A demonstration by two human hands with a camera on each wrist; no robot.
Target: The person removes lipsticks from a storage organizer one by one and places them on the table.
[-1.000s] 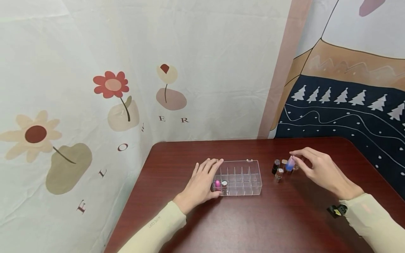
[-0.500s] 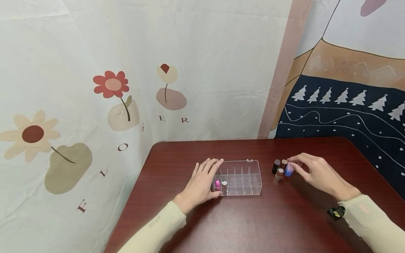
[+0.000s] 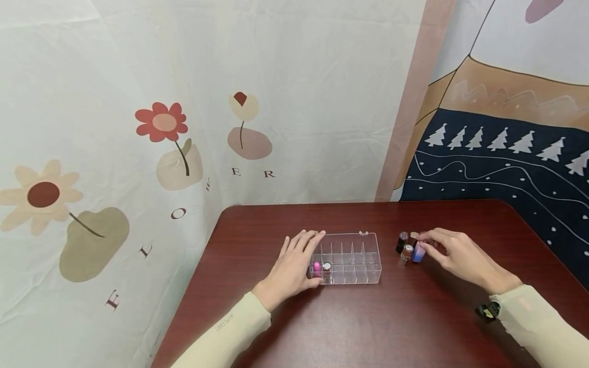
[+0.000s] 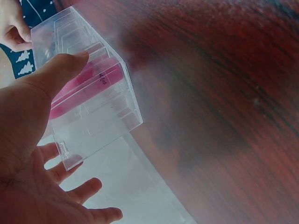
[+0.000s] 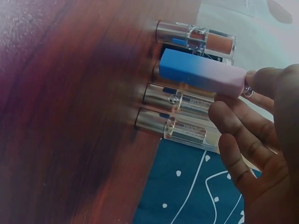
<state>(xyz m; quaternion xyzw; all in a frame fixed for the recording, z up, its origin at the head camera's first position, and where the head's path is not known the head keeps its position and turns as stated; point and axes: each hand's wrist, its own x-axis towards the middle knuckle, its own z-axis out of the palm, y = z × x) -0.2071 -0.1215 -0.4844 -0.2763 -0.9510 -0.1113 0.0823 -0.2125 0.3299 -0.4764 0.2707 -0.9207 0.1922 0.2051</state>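
My left hand holds the left end of a clear divided organizer box, thumb at the front and fingers behind; in the left wrist view the other fingers spread past it. A pink tube and a silver-topped tube stand in its left front compartments. To the right, my right hand pinches the top end of a blue-to-pink lipstick tube between thumb and fingers. Clear and metallic lipstick tubes stand beside and behind it, one of them with a brown body.
A black tube and a tan-topped one stand close to the lipstick tube. Everything is on a dark red wooden table. Printed cloth hangs behind the table's far edge.
My right hand has moved slightly left and toward me, bringing the blue-to-pink lipstick tube nearer the brown one. The left hand and the box have stayed put.
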